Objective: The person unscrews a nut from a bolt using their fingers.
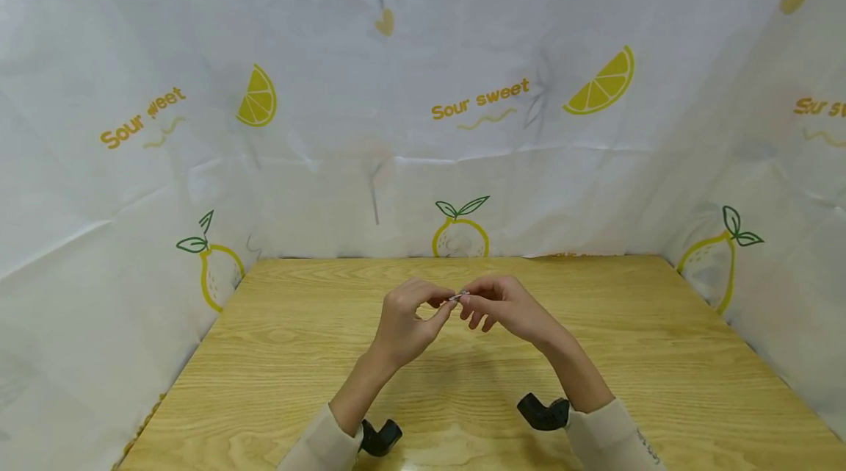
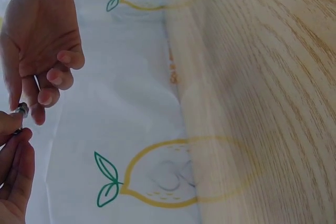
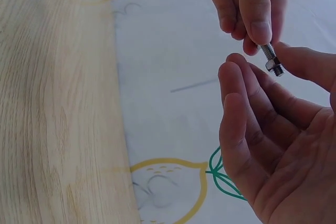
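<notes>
A small silver bolt point(image 3: 268, 52) with a hex nut point(image 3: 274, 65) threaded near its tip is pinched between the thumb and fingers of my left hand point(image 1: 406, 320). The bolt's other end is hidden in that grip. My right hand point(image 1: 512, 308) is close by at the nut end, its thumb right beside the nut. In the right wrist view the thumb and fingers of the right hand point(image 3: 283, 145) stand apart around the nut, with the fingers loosely bent. Whether the thumb touches the nut is hard to tell. Both hands are above the wooden table point(image 1: 297, 383).
A white cloth point(image 1: 330, 126) printed with lemons and lettering hangs behind the table and along both sides. Black curved pieces point(image 1: 545, 412) sit at both wrists by the light sleeves point(image 1: 611, 434).
</notes>
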A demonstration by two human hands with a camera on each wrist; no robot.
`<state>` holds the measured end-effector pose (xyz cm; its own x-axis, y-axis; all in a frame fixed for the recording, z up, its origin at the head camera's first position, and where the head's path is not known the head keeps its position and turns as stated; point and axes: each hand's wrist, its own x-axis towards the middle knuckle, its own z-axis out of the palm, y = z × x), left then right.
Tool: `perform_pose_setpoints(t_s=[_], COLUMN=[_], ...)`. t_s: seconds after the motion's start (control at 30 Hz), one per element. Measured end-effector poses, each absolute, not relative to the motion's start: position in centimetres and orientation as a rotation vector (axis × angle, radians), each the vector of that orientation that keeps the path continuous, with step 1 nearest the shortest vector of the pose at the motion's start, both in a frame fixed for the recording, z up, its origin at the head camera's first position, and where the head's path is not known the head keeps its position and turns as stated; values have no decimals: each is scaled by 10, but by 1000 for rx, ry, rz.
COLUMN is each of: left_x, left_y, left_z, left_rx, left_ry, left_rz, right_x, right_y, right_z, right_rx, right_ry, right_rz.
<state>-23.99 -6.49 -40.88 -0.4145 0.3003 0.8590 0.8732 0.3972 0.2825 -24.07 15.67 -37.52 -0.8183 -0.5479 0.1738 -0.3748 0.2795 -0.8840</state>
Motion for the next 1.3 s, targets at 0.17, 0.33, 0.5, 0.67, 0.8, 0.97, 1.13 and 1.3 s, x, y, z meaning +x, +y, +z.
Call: perform_pose_setpoints(t_s=[0.17,0.33,0.5,0.67,0.8,0.97,1.13,1.3], left_x=[-240,-241,-241,-241,-241,-241,-240,-239], left_y=[-65,-64,-64,-65,-65,-64,-63,-63], left_z=[-410,-410,-410,-409,-410,-410,-409,-408], left_rx=[-1005,-1008,-1019,-1018,-1014,-1016,-1023,-1017], left_ry=[-1921,-1927,-1905,-1880,-1881,-1886,-1885,-1886], left_rz=[-991,-1013,-1018,-994,-993,-1001,-997,-984], right_x=[-241,-240,-240,-241,-242,-242,-241,-242], right_y=[158,158,157,157,158,158,156,157], right_z=[-375,-375,-376,-376,-376,-376,-376,-376], right_rx=[-861,-867,-865,-862,-863,-870,-863,-839], right_ry=[2357,2347,2344,2352,2359,2355,2347,2352], right_rz=[-1563,-1596,-1633,-1610,-1583,-1599,-1641,-1618])
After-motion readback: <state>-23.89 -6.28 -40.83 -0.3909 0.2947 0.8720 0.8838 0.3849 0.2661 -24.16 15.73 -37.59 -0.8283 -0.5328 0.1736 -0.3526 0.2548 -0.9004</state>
